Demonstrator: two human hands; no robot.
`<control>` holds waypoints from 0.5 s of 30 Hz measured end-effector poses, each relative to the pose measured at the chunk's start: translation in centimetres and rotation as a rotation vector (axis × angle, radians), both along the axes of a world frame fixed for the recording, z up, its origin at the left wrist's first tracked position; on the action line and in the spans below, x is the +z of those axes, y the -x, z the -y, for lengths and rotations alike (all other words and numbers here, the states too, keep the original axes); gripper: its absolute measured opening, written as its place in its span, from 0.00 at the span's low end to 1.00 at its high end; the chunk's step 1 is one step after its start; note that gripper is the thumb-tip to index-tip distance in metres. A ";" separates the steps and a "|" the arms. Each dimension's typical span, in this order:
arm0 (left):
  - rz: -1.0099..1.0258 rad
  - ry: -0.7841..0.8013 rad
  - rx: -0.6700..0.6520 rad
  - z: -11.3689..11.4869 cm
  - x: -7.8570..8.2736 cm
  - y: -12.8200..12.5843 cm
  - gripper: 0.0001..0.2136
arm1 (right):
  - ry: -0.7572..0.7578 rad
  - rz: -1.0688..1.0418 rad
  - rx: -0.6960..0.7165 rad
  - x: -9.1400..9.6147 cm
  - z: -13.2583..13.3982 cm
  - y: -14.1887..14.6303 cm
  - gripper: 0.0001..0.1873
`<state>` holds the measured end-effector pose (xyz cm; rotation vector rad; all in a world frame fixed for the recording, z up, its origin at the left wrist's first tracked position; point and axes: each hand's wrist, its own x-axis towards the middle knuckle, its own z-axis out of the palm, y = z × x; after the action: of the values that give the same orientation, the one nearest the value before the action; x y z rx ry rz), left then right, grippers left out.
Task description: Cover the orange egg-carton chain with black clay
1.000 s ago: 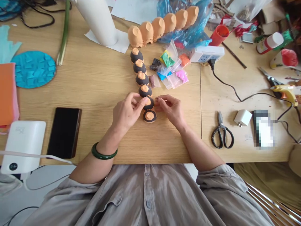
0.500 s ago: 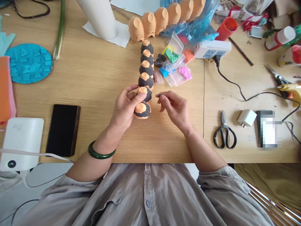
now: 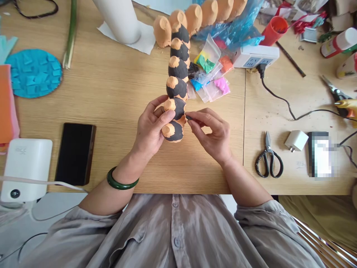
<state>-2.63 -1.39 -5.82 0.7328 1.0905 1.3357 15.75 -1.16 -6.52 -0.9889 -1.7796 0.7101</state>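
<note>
A row of joined egg-shaped pieces point(image 3: 178, 70), orange with black clay patches, is held upright-to-away from me. My left hand point(image 3: 153, 126) is closed round its near end, thumb on the second piece. Between the thumb and forefinger of my right hand point(image 3: 210, 130) is a small bit of black clay point(image 3: 189, 117), close against the right side of the row; whether it touches cannot be made out. Beyond the far end stands a second row of plain orange egg-shaped pieces point(image 3: 194, 19), partly covered by the held row.
Small bags of coloured clay point(image 3: 206, 63) lie right of the row, near a white power strip point(image 3: 255, 56). Black-handled scissors point(image 3: 268, 156) and a white plug adapter point(image 3: 296, 140) are at right. A black phone point(image 3: 75, 153), white power bank point(image 3: 26, 169) and blue disc point(image 3: 34, 73) lie left.
The held row has turned so more of its black right side shows, and its far end has risen over the plain row. My right hand's fingertips have come closer to it.
</note>
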 end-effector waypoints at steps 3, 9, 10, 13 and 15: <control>-0.001 0.040 -0.020 0.3 0.1 -0.1 0.25 | -0.063 0.068 0.010 -0.4 -0.3 -0.3 0.14; 0.026 0.081 -0.093 0.4 0.2 -0.1 0.25 | -0.260 0.263 0.059 -1.9 -1.3 -1.1 0.15; 0.063 0.077 -0.105 0.3 0.2 -0.1 0.24 | -0.320 0.295 0.046 -2.1 -1.5 -1.2 0.16; 0.164 0.093 -0.171 0.1 0.0 0.0 0.23 | -0.483 0.355 0.013 -2.4 -1.6 -1.4 0.18; 0.202 0.121 -0.209 -0.1 -0.3 0.1 0.22 | -0.551 0.377 0.000 -2.4 -1.7 -1.4 0.19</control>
<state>-2.73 -1.33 -6.08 0.5911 0.8989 1.1289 17.16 0.51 -8.91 -0.7705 -2.1364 0.0074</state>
